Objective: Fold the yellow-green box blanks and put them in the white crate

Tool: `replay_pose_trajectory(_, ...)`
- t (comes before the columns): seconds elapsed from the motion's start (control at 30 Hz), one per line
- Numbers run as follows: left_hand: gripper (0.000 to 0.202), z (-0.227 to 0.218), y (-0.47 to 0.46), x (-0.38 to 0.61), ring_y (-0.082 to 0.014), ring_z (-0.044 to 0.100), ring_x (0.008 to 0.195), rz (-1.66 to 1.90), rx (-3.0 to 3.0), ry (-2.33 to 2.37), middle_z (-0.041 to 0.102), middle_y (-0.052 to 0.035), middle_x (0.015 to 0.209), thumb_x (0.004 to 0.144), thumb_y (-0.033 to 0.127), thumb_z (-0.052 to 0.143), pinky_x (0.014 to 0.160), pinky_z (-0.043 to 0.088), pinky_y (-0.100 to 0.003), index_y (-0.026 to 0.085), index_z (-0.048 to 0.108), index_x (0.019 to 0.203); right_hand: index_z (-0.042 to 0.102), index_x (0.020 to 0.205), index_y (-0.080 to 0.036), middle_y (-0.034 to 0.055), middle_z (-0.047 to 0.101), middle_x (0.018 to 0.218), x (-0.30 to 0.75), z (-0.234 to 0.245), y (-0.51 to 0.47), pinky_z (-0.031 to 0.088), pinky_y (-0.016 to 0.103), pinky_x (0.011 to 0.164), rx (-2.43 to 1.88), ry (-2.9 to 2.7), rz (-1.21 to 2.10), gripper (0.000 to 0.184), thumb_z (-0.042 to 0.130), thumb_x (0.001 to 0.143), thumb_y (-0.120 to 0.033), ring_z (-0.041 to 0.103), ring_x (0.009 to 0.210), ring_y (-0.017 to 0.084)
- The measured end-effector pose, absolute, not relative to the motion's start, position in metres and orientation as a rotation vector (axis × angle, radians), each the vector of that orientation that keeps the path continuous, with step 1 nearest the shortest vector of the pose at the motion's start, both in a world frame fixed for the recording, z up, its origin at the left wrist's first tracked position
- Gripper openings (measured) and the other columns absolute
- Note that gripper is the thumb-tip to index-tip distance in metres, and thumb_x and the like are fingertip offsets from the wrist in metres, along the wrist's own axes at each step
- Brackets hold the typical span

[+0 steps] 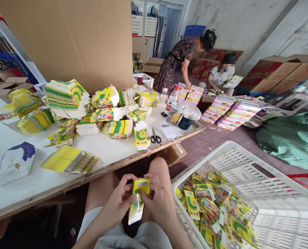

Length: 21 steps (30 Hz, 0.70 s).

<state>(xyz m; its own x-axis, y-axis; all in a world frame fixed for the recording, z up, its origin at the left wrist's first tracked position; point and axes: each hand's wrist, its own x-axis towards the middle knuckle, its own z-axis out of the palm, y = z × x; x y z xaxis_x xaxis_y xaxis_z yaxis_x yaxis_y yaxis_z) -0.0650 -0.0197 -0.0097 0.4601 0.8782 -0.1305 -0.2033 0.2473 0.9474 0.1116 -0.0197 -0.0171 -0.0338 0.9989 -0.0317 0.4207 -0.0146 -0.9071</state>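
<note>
Over my lap, my left hand [119,200] and my right hand [157,199] both pinch a small yellow and green printed packet [137,200]. The packet stands upright between my fingers, with a barcode at its top and a shiny lower part. Both hands are closed on it, thumbs to the front. To my right stands a white plastic crate [260,186] holding several packets [211,207] of the same kind.
A white table [27,186] in front carries stacks of yellow-green flat cartons [66,95], scissors [155,137], bottles [172,98] and a tissue pack [12,162]. Cardboard sheets lean behind it. Two other people [180,60] work at the back among boxes. A green bag [291,138] lies on the floor.
</note>
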Motion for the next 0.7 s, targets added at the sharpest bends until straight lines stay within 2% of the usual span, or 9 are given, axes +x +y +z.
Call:
replay_pose_trajectory(0.13, 0.038, -0.013, -0.015, -0.069, -0.0183, 0.069, 0.083, 0.863, 1.02, 0.741, 0.07, -0.0049, 0.104, 0.09, 0.032, 0.068, 0.071, 0.048, -0.028, 0.027, 0.043, 0.118, 0.063, 0.124, -0.023, 0.0003, 0.072, 0.076, 0.124, -0.017, -0.02, 0.048, 0.027, 0.055, -1.396, -1.606, 1.053, 0.037, 0.061, 0.087, -0.021, 0.063, 0.059, 0.017)
replay_pose_trajectory(0.23, 0.038, -0.014, -0.013, -0.067, -0.0147, 0.067, 0.074, 0.844, 0.992, 0.723, 0.071, -0.0039, 0.099, 0.088, 0.029, 0.071, 0.068, 0.048, -0.026, 0.025, 0.044, 0.115, 0.072, 0.114, -0.023, 0.0062, 0.074, 0.093, 0.129, -0.018, -0.021, 0.052, 0.029, 0.064, -1.33, -1.523, 1.054, 0.027, 0.058, 0.094, -0.034, 0.066, 0.073, 0.019)
replay_pose_trajectory(0.3, 0.037, -0.015, -0.016, -0.058, -0.0152, 0.068, 0.075, 0.845, 0.991, 0.72, 0.072, -0.0042, 0.098, 0.088, 0.029, 0.071, 0.069, 0.049, -0.026, 0.025, 0.045, 0.113, 0.074, 0.106, -0.022, 0.0082, 0.074, 0.098, 0.129, -0.019, -0.021, 0.054, 0.031, 0.071, -1.291, -1.38, 1.103, 0.024, 0.061, 0.093, -0.038, 0.068, 0.083, 0.022)
replay_pose_trajectory(0.4, 0.034, -0.015, -0.022, -0.036, -0.021, 0.071, 0.089, 0.896, 1.03, 0.707, 0.072, -0.0071, 0.104, 0.09, 0.031, 0.068, 0.076, 0.053, -0.03, 0.025, 0.045, 0.115, 0.074, 0.096, -0.022, 0.0075, 0.072, 0.093, 0.133, -0.014, -0.021, 0.056, 0.034, 0.075, -1.223, -1.246, 1.082, 0.021, 0.067, 0.089, -0.04, 0.068, 0.087, 0.024)
replay_pose_trajectory(0.47, 0.035, -0.014, -0.02, -0.024, -0.0259, 0.069, 0.106, 0.919, 1.126, 0.706, 0.07, -0.0111, 0.116, 0.094, 0.031, 0.062, 0.086, 0.054, -0.036, 0.025, 0.043, 0.123, 0.073, 0.09, -0.023, 0.0068, 0.07, 0.09, 0.145, -0.006, -0.022, 0.054, 0.035, 0.075, -1.213, -1.286, 0.944, 0.018, 0.067, 0.089, -0.04, 0.067, 0.086, 0.024)
replay_pose_trajectory(0.53, 0.043, -0.012, -0.007, -0.017, -0.0298, 0.06, 0.125, 0.947, 1.365, 0.764, 0.063, -0.0152, 0.134, 0.095, 0.031, 0.059, 0.103, 0.049, -0.044, 0.025, 0.041, 0.134, 0.072, 0.086, -0.023, 0.0073, 0.066, 0.089, 0.165, 0.005, -0.023, 0.051, 0.039, 0.077, -1.306, -1.375, 0.662, 0.018, 0.064, 0.091, -0.039, 0.064, 0.086, 0.025)
replay_pose_trajectory(0.6, 0.053, -0.01, 0.02, -0.017, -0.0316, 0.045, 0.14, 1.011, 1.725, 0.898, 0.05, -0.0165, 0.149, 0.094, 0.03, 0.06, 0.117, 0.035, -0.05, 0.024, 0.039, 0.143, 0.074, 0.089, -0.023, 0.0099, 0.063, 0.093, 0.187, 0.013, -0.026, 0.045, 0.046, 0.083, -1.502, -1.424, 0.235, 0.022, 0.061, 0.091, -0.041, 0.059, 0.089, 0.029)
replay_pose_trajectory(0.67, 0.06, -0.012, 0.056, -0.02, -0.0316, 0.034, 0.147, 1.097, 2.046, 1.066, 0.04, -0.0172, 0.157, 0.094, 0.029, 0.058, 0.121, 0.028, -0.053, 0.022, 0.034, 0.149, 0.074, 0.098, -0.023, 0.0127, 0.061, 0.099, 0.203, 0.015, -0.029, 0.039, 0.055, 0.089, -1.651, -1.436, -0.087, 0.031, 0.06, 0.089, -0.048, 0.056, 0.092, 0.033)
replay_pose_trajectory(0.7, 0.063, -0.014, 0.075, -0.022, -0.0317, 0.031, 0.149, 1.101, 2.17, 1.155, 0.038, -0.0183, 0.158, 0.094, 0.029, 0.058, 0.121, 0.027, -0.054, 0.019, 0.031, 0.151, 0.074, 0.102, -0.022, 0.0133, 0.06, 0.101, 0.207, 0.013, -0.031, 0.037, 0.057, 0.09, -1.683, -1.451, -0.142, 0.034, 0.06, 0.089, -0.05, 0.056, 0.094, 0.034)
